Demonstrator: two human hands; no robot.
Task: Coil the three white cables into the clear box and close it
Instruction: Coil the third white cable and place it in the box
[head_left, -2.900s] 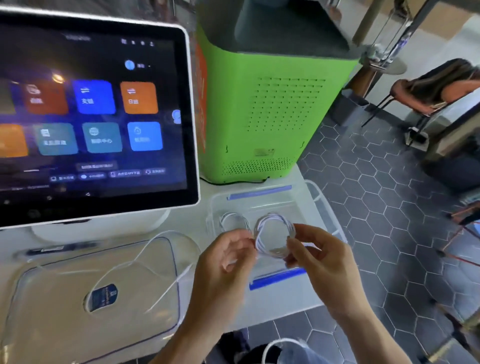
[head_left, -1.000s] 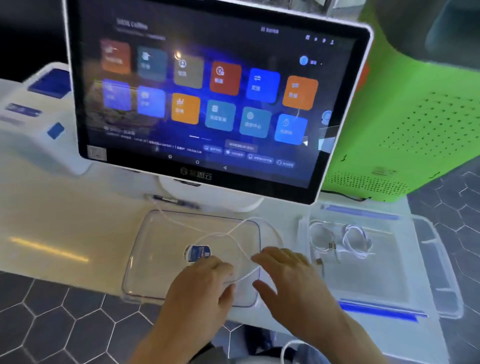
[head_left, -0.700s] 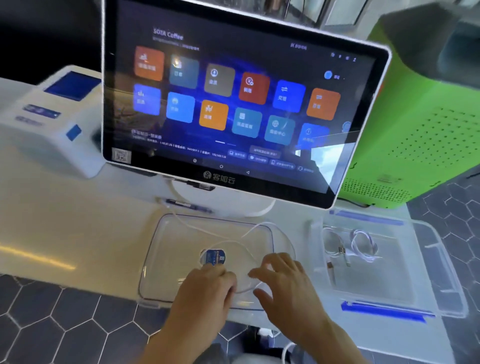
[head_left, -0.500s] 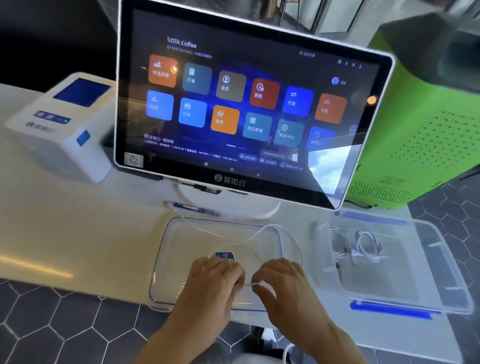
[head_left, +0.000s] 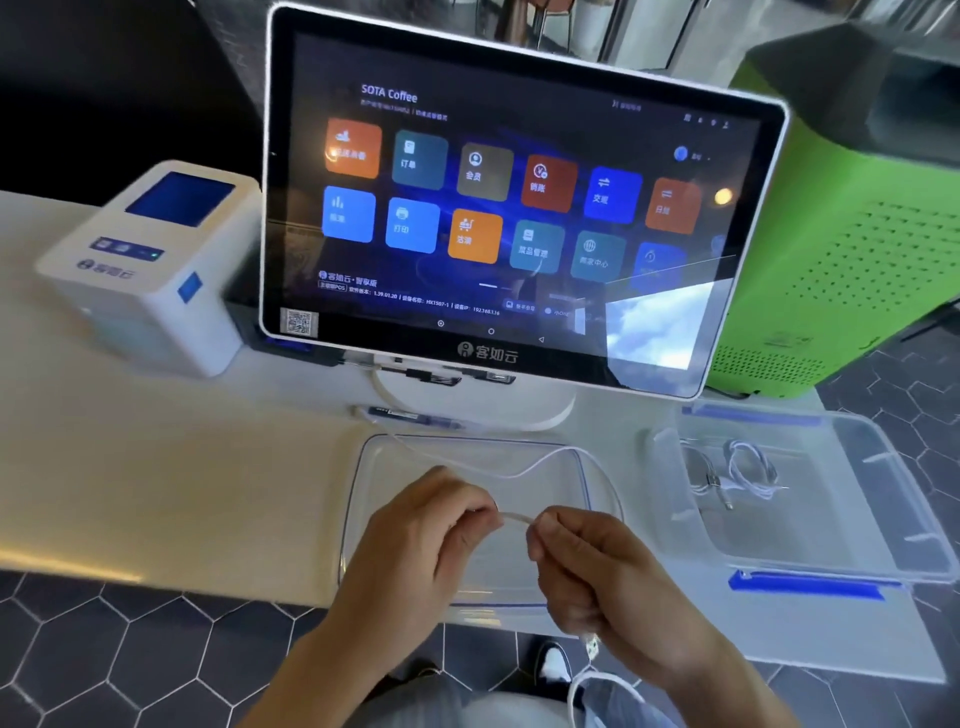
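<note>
Two coiled cables (head_left: 737, 470) lie in the clear box (head_left: 883, 519), while left hand (head_left: 415, 540) and right hand (head_left: 592, 566) pinch the third cable (head_left: 514, 518) taut, left of the box, over its lid (head_left: 363, 467) on the worktop (head_left: 156, 493).

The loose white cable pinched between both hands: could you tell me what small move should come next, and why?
Probably start winding the third cable into a loop. Both the left hand and the right hand pinch a short stretch of it, while the rest trails uncoiled across the clear lid. Two coiled cables already lie in the clear box, so this one seems to be the last.
</note>
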